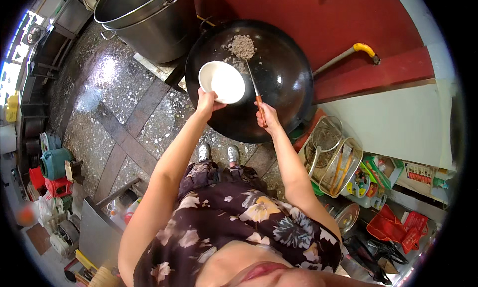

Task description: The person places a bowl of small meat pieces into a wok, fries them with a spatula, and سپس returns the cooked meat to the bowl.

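My left hand (207, 103) grips the rim of a white bowl (224, 82), held tilted over the left part of a large dark wok (287, 111). The wooden handle of a metal-shafted ladle or spatula (253, 78) is in my right hand (266, 115). Its head, at the far side of the wok, is covered by a heap of cooked minced meat (242, 47). Smaller bits of the meat lie in the wok around the heap and behind the bowl. Whether the bowl holds anything cannot be told, as its inside is glaring white.
Tall metal pots (149, 29) stand left of the wok. A yellow-ended pipe (364, 48) juts out beside the red wall at right. Wire strainers and a rectangular basket (341, 167) sit to the right. A metal-topped table (98, 221) is at lower left, over a wet speckled floor.
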A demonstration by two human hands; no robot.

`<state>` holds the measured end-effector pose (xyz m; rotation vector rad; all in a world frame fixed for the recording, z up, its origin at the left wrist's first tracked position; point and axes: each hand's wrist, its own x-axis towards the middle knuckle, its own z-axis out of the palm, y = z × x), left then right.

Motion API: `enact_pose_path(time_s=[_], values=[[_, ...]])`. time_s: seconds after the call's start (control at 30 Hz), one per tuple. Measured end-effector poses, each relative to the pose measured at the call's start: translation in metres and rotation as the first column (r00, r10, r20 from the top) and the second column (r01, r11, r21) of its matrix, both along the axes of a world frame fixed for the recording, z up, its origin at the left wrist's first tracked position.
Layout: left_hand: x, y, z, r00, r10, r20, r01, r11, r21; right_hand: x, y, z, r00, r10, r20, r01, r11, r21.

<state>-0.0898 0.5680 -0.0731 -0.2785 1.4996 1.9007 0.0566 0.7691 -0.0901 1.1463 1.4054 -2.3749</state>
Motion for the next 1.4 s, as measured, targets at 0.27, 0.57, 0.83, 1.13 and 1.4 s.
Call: enact_pose_path(time_s=[0.27, 0.57, 0.83, 1.13, 1.4], values=[[-0.028, 0.063, -0.026, 0.989, 0.121, 0.084, -0.113, 0.990, -0.087, 0.076, -0.020, 0.072, 0.980, 0.160, 0.121, -0.201, 0.785, 0.585], [0.001, 0.030, 0.015, 0.988, 0.152, 0.011, -0.152, 0.988, -0.016, 0.070, 0.014, 0.103, 0.976, 0.167, 0.138, -0.153, 0.079, 0.985], [0.062, -0.110, 0.068, 0.999, 0.051, -0.006, -0.050, 0.995, 0.089, -0.088, 0.089, 0.175, 0.819, 0.168, 0.548, -0.558, 0.451, 0.696], [0.103, -0.197, 0.083, 0.989, 0.145, 0.013, -0.146, 0.987, 0.064, -0.106, -0.031, 0.171, 0.681, 0.316, 0.660, -0.711, 0.068, 0.700], [0.113, -0.214, 0.078, 0.982, 0.185, 0.038, -0.187, 0.981, 0.059, 0.010, 0.130, 0.190, 0.815, 0.078, 0.574, -0.324, 0.883, 0.339]])
